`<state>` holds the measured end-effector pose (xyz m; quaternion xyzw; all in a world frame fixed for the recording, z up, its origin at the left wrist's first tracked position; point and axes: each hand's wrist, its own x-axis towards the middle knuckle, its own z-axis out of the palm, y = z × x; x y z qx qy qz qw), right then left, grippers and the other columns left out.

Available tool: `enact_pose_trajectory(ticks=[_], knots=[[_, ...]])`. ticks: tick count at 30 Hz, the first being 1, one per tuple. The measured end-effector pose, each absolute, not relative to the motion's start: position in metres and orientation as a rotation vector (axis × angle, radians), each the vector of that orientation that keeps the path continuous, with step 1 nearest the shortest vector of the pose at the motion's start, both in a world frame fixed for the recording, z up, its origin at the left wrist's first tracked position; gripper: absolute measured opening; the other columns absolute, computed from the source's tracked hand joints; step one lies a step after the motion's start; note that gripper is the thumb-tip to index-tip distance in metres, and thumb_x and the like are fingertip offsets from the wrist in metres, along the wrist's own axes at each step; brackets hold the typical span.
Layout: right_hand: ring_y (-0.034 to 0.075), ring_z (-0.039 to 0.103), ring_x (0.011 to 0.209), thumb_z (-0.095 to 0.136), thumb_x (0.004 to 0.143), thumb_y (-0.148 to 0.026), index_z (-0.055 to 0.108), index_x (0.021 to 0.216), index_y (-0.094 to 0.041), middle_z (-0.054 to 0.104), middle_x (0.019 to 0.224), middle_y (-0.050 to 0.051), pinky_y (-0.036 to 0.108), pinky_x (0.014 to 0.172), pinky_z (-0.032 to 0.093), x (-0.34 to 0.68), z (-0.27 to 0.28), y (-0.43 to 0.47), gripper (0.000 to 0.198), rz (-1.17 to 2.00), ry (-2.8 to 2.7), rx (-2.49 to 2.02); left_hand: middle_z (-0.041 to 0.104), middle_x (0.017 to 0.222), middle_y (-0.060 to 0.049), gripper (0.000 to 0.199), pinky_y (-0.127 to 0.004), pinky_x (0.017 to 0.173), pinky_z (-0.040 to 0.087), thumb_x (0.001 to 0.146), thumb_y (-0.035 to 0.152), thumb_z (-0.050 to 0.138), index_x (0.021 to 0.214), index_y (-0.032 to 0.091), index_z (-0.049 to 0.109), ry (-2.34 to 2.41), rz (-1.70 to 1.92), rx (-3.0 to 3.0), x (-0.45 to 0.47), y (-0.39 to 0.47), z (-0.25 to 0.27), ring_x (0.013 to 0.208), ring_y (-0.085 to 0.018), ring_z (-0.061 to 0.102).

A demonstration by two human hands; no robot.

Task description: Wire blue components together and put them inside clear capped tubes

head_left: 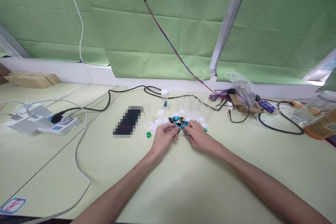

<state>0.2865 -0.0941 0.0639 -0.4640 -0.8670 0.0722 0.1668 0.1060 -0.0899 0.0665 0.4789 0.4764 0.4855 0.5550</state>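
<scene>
My left hand (165, 135) is closed in a pinch, with a small dark part with a bit of blue showing at its fingertips. Close by, my right hand (198, 135) has its fingers bent down together among the small parts; what they grip, if anything, is hidden. Between and behind the hands lies a pile of small blue and black parts (176, 119). White round caps (158, 121) lie to the left of the pile. A green metal piece (148, 134) rests left of my left hand. Behind the pile stands a clear tube with a white cap (164, 100), blue pieces inside.
Several clear tubes (189, 105) stand behind my right hand. A pixelated dark rectangle (128, 121) lies left of the caps. At the left is a white power strip (57, 126) with cables. An open cardboard box (243, 105) and an orange bottle (321, 126) are at the right.
</scene>
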Motion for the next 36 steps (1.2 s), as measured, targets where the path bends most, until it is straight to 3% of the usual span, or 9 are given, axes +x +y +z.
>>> enact_pose_trajectory(ticks=[15, 36], knots=[[0.024, 0.048, 0.094, 0.053, 0.090, -0.013, 0.054, 0.094, -0.019, 0.051, 0.098, 0.008, 0.037, 0.082, 0.042, 0.2851, 0.0616, -0.0925, 0.008, 0.203, -2.459, -1.329, 0.064, 0.058, -0.002, 0.031, -0.026, 0.053, 0.045, 0.064, 0.036, 0.077, 0.080, 0.012, 0.066, 1.116, 1.153, 1.129, 0.1076, -0.0900, 0.0667, 0.049, -0.013, 0.056], [0.022, 0.048, 0.092, 0.053, 0.092, -0.011, 0.056, 0.085, -0.018, 0.053, 0.094, 0.007, 0.034, 0.081, 0.041, 0.2829, 0.0617, -0.0894, 0.010, 0.274, -2.433, -1.313, 0.064, 0.058, -0.002, 0.032, -0.026, 0.053, 0.045, 0.065, 0.036, 0.078, 0.082, 0.011, 0.066, 1.103, 1.157, 1.129, 0.1073, -0.0887, 0.0643, 0.049, -0.013, 0.056]])
